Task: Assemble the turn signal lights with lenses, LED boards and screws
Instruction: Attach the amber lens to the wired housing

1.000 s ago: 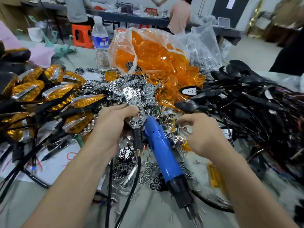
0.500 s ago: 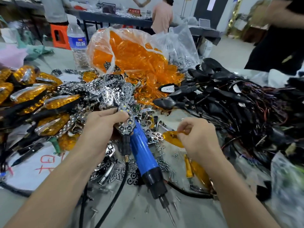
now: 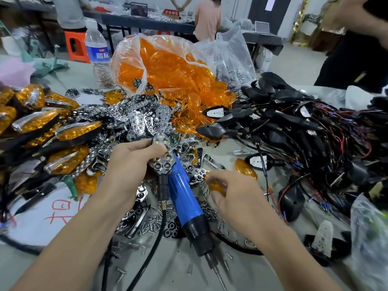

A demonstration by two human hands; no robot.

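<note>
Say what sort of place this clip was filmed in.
Probably a factory assembly bench: a bag of orange lenses, a heap of wired black housings, a blue electric screwdriver among loose screws, other workers behind.

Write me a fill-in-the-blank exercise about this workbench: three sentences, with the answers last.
The electric screwdriver lying between the hands has a ___ body. The right hand holds a lens coloured ___. The left hand grips a chrome reflector plate whose sockets each have ___ sides.
Missing words: blue, orange, six.
</note>
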